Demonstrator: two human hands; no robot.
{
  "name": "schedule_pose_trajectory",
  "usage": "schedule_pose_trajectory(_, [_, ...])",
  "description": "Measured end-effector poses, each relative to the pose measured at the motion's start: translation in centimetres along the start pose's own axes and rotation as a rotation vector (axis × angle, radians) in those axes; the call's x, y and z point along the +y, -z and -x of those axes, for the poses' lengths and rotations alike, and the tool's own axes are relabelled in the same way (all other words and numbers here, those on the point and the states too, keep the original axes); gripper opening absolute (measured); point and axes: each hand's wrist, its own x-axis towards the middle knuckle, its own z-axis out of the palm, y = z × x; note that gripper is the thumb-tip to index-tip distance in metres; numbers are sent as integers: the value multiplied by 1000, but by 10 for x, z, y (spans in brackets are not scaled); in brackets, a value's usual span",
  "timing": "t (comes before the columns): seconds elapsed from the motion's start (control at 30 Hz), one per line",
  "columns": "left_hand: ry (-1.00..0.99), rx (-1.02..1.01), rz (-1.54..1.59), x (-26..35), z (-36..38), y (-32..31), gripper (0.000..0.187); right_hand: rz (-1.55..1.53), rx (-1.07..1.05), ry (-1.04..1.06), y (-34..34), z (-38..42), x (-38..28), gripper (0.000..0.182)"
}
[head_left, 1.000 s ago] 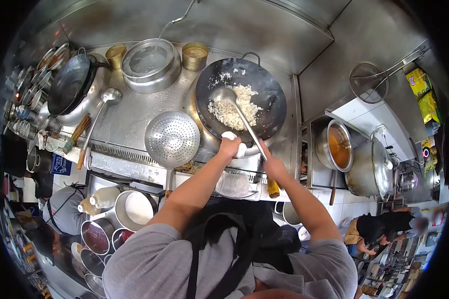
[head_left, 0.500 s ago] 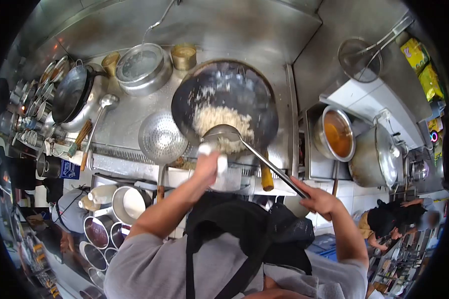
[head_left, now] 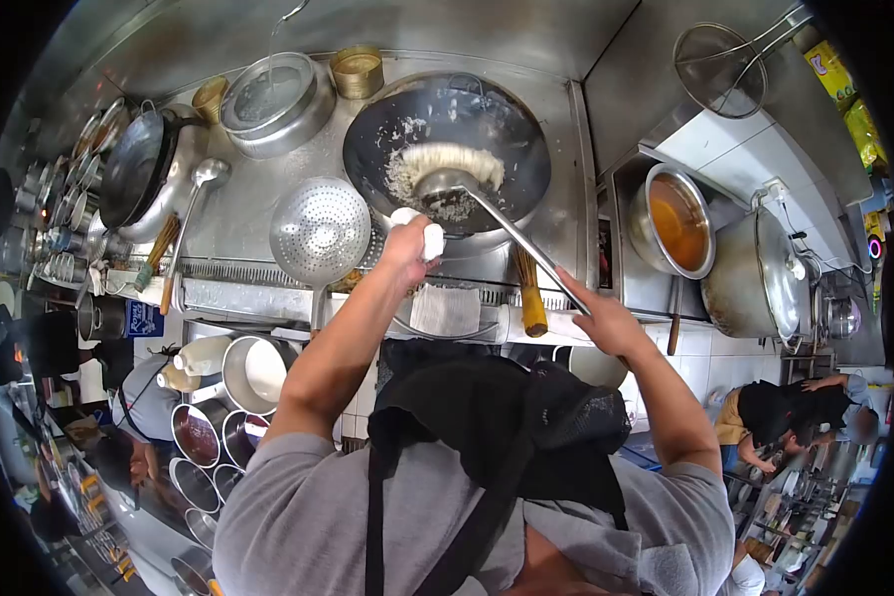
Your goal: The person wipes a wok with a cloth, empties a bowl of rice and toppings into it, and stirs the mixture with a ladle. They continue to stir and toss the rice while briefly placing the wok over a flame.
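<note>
A black wok (head_left: 512,134) sits on the steel range in front of me, with white rice (head_left: 452,157) heaped in its middle and grains stuck up its far wall. My left hand (head_left: 405,250) is closed around a folded white cloth (head_left: 433,241) at the wok's near left rim; the grip under the cloth is hidden. In my right hand (head_left: 609,324) is the long metal handle of a ladle (head_left: 519,236). The ladle's bowl rests low in the wok, against the near side of the rice.
Left of the wok lies a perforated strainer (head_left: 320,230), near a lidded steel pot (head_left: 278,109). A yellow-handled brush (head_left: 533,310) stands close to my right hand. At right are a bowl of orange liquid (head_left: 677,223) and a large pot (head_left: 755,278). Other people work at both sides.
The wok has moved away from me and tipped back to a flatter position. My left hand has gone forward with it. The ladle bowl sits deeper in the wok, and the view has shifted slightly.
</note>
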Motion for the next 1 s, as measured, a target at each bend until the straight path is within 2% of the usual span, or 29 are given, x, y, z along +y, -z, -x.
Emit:
schedule_pose_trajectory(0.07, [-59,-31,63,-13,1,2,18,-77,-56,127,22,31,5,80])
schedule_pose_trajectory(0.1, [-99,-74,113,-35,9,14,20,-99,-157,45,38,46,5,81])
schedule_pose_trajectory(0.13, [-134,-2,91,-26,35,3,23,-131,-158,84,42,52,12,81])
schedule_pose_trajectory(0.17, [-142,-45,90,-22,39,2,18,-161,-172,123,43,55,17,81])
schedule_pose_trajectory(0.23, [-87,-92,89,-26,-15,5,12,-167,-75,143,30,32,16,80])
schedule_pose_trajectory(0.27, [-8,-70,-47,-10,-31,-4,13,-59,-17,151,23,10,14,82])
schedule_pose_trajectory(0.3, [-13,-86,-120,-14,-59,0,18,33,-9,60,11,-20,7,83])
schedule_pose_trajectory(0.33, [-111,-77,-158,-36,-70,12,18,131,-1,-31,-4,-49,5,83])
schedule_pose_trajectory(0.37, [-226,-72,-186,-55,-70,16,20,211,95,40,-24,-71,13,82])
schedule_pose_trajectory(0.4, [-358,-81,-42,-61,-32,12,29,180,132,10,-21,-67,1,81])
schedule_pose_trajectory(0.43, [-484,-188,155,-66,-7,12,35,144,157,-19,-18,-59,-10,81])
schedule_pose_trajectory(0.5, [-349,-101,213,-50,28,14,28,59,176,-1,-12,-46,-3,80])
schedule_pose_trajectory(0.57, [-101,-80,179,-28,4,19,17,-102,212,-2,1,-16,-17,79])
schedule_pose_trajectory(0.6, [-24,-113,141,-1,11,10,9,-146,236,-4,12,-8,-26,78])
schedule_pose_trajectory(0.63, [44,-56,183,19,25,-4,8,-186,268,-1,22,-4,-32,78])
schedule_pose_trajectory(0.67, [39,-80,210,26,30,-6,7,-177,274,10,30,-1,-37,78])
schedule_pose_trajectory(0.73, [26,-99,240,25,33,-10,8,-174,535,134,40,1,-43,78])
schedule_pose_trajectory(0.8, [-225,-65,189,4,40,-20,13,-172,598,145,46,3,-47,79])
schedule_pose_trajectory(0.83, [-380,-88,44,-7,55,-23,27,-167,662,148,50,2,-46,79])
schedule_pose_trajectory(0.87, [-436,-15,36,-25,71,-33,33,-173,586,55,52,-1,-43,79])
schedule_pose_trajectory(0.9, [-494,61,27,-39,80,-43,40,-180,593,52,46,-13,-36,79])
schedule_pose_trajectory(0.97, [-620,100,-204,-80,47,-41,47,-256,332,-73,24,-41,-21,78])
schedule_pose_trajectory(1.0, [-678,171,-233,-88,20,-43,47,-753,106,-80,24,-42,-37,78])
